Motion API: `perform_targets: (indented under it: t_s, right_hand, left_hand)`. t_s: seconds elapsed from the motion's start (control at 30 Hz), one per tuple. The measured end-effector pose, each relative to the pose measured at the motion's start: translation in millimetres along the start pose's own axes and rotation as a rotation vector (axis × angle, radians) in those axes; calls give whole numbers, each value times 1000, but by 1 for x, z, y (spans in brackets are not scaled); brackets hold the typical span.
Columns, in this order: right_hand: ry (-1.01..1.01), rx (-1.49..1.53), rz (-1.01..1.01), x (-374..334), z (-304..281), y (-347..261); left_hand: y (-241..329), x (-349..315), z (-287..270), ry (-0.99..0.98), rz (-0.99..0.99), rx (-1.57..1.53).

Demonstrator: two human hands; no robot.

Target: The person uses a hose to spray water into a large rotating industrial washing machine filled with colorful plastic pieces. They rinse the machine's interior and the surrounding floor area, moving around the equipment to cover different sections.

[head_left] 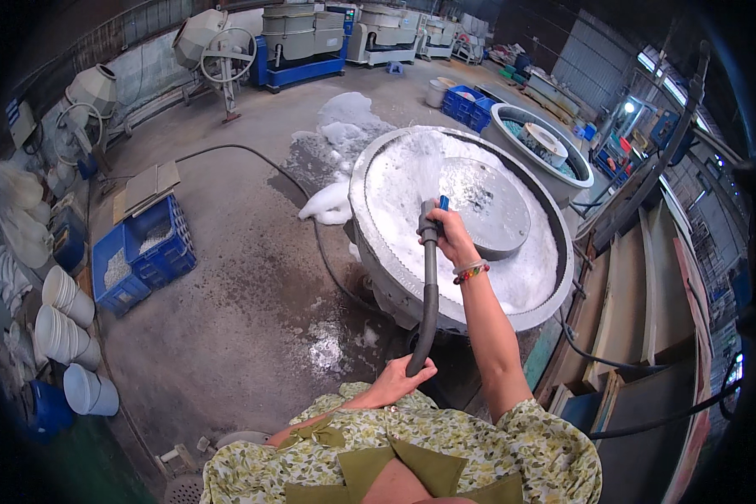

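My right hand (450,236) grips the nozzle end of a dark grey hose (429,294) and holds it out over a big round metal tub (378,252). Water sprays from the nozzle onto white foam that covers the tub's inside around a raised grey disc (485,206). My left hand (399,382) holds the same hose lower down, close to my body. A beaded bracelet sits on my right wrist.
Foam (332,206) and wet patches lie on the concrete floor left of the tub. Blue crates (143,252) and stacked white buckets (67,328) stand at the left. A second round tub (538,147) is behind; wooden boards (647,311) lean at the right. Machines line the back.
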State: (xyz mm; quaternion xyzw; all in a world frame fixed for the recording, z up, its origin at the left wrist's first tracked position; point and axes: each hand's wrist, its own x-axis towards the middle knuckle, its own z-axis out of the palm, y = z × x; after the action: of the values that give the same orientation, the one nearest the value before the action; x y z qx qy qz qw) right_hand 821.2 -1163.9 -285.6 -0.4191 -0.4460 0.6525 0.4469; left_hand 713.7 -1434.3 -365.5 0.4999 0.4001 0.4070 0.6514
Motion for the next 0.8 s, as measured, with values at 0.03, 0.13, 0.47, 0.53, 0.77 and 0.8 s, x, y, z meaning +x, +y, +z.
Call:
perform_targets:
  t_s: [0.03, 0.13, 0.47, 0.53, 0.77, 0.8]
  right_hand:
    - [6, 10, 18, 2, -2, 2]
    - [55, 82, 85, 12, -29, 32]
    - [30, 9, 63, 10, 10, 20]
    - [23, 50, 212, 26, -6, 56]
    - [-145, -57, 278, 38, 68, 73]
    - [-148, -90, 259, 35, 81, 65]
  left_hand:
    - [1, 0, -1, 6, 7, 0]
    - [9, 0, -4, -17, -40, -32]
    - [3, -6, -5, 55, -18, -9]
    - [-1, -10, -1, 70, -40, -59]
    - [-6, -22, -11, 203, -28, -119]
    - [-9, -23, -13, 229, -7, -133]
